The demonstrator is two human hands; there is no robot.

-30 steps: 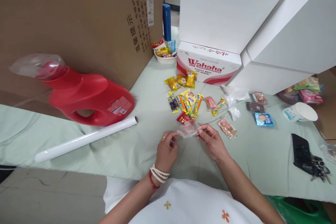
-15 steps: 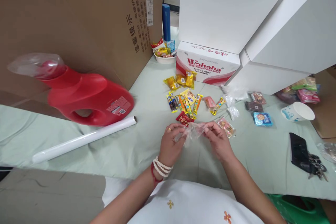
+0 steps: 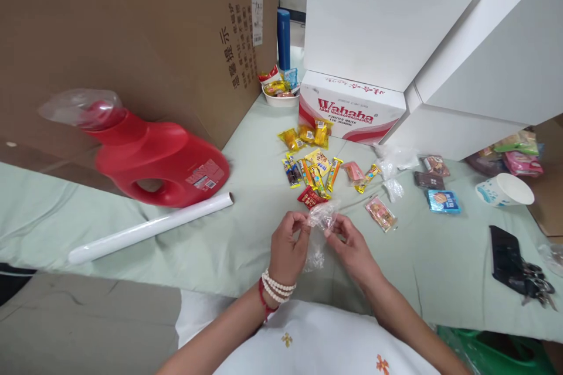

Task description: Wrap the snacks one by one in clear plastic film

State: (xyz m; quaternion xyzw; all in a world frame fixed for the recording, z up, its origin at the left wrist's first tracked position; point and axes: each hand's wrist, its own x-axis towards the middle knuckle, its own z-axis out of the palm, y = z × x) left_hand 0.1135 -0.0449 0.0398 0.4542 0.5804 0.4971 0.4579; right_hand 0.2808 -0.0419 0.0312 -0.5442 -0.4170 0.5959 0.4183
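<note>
My left hand point(image 3: 288, 249) and my right hand point(image 3: 352, 249) are held close together above the pale green cloth point(image 3: 229, 246), both pinching a small clear plastic bag point(image 3: 321, 220) whose lower part hangs down between them. The left wrist wears bead bracelets and a red thread. Just beyond the hands lies a red snack packet point(image 3: 310, 197), and behind it a cluster of yellow and striped snack packets point(image 3: 312, 167). A pink-wrapped snack point(image 3: 380, 212) lies to the right of my right hand.
A red detergent jug point(image 3: 153, 161) lies on its side at left, with a white roll point(image 3: 149, 227) in front. A large cardboard box point(image 3: 132, 35), a Wahaha carton point(image 3: 352, 111) and white boxes point(image 3: 440, 41) stand behind. A paper cup point(image 3: 504, 190), phone and keys point(image 3: 514, 263) lie at right.
The hands drew closer together, turning the clear bag from stretched sideways to gathered at its top, with its lower part now hanging down between them. The view shifted slightly.
</note>
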